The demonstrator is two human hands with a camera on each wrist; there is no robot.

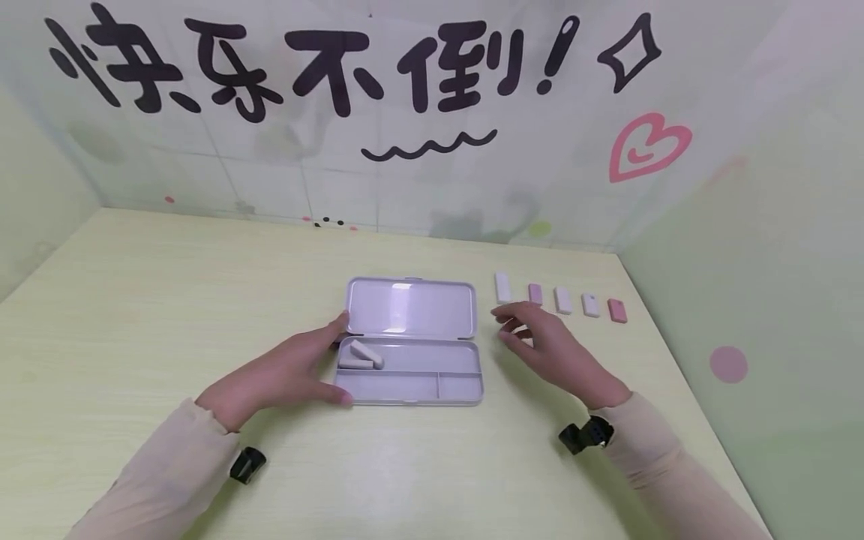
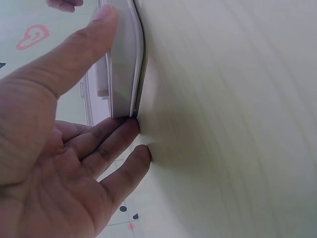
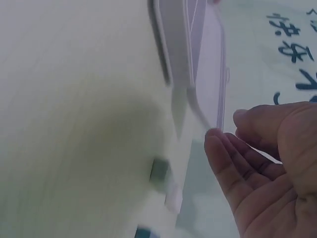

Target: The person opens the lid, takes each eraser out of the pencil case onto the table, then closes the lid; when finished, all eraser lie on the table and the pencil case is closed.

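An open white pencil case (image 1: 409, 406) lies on the table, its lid (image 1: 432, 307) folded back toward the wall. Two small white eraser-like sticks (image 1: 355, 364) lie in the left of its rear compartment; the front compartments show bare. My left hand (image 1: 280, 379) holds the case's left end, thumb at the front corner and fingers round behind. In the left wrist view the thumb presses the case's side wall (image 2: 124, 74). My right hand (image 1: 550, 346) hovers right of the case with loosely bent fingers. In the right wrist view nothing shows between its thumb and fingertips (image 3: 214, 136).
Behind the right hand stands a row of small blocks: a white block (image 1: 502, 288), a pink block (image 1: 535, 292), two more white blocks (image 1: 563, 300) and a red-pink block (image 1: 617, 310). A printed wall (image 1: 432, 187) borders the table's back, and another wall (image 1: 763, 300) the right side.
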